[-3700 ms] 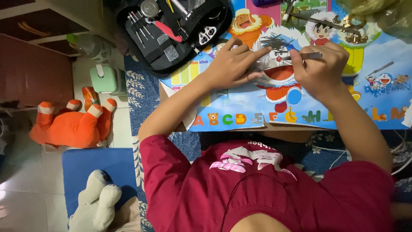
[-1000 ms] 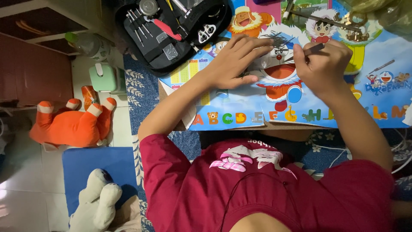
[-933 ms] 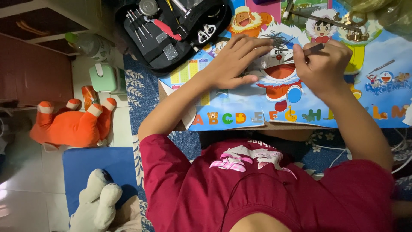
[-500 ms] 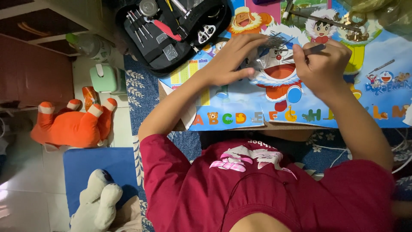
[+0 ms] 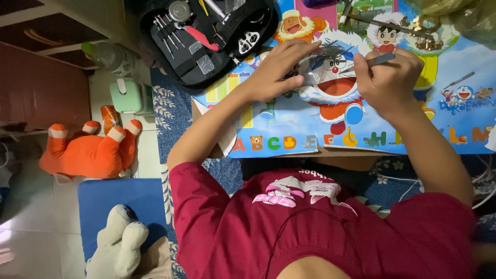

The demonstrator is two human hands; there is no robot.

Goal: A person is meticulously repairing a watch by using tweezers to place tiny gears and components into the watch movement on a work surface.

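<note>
Pinching a thin tool, right hand; left hand flat on cartoon mat.

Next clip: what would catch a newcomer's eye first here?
The colourful cartoon mat fills the upper right, and both hands meet at its middle: the left hand rests on it, the right hand grips a thin metal tool. An open black tool case lies at the top, and an orange plush toy lies on the floor at the left.
</note>
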